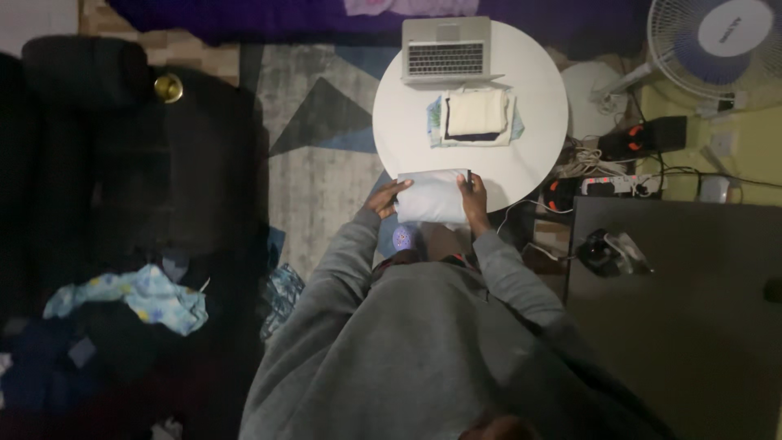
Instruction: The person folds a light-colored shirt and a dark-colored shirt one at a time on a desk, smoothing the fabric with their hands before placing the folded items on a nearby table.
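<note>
A folded white cloth (432, 197) lies at the near edge of the round white table (538, 106). My left hand (385, 198) grips its left side and my right hand (474, 195) grips its right side, fingers curled over the edges. Farther back on the table sits a stack of folded clothes (475, 116), cream on top with dark and pale blue pieces beneath. Behind the stack stands an open silver laptop (446, 50). My grey sleeves reach forward from the bottom of the view.
A dark sofa (122, 187) at the left holds a heap of clothes, with a light blue patterned piece (138, 295) on top. A white fan (717, 45) stands at the top right above cables and a power strip (619, 185). A dark desk (684, 301) fills the right.
</note>
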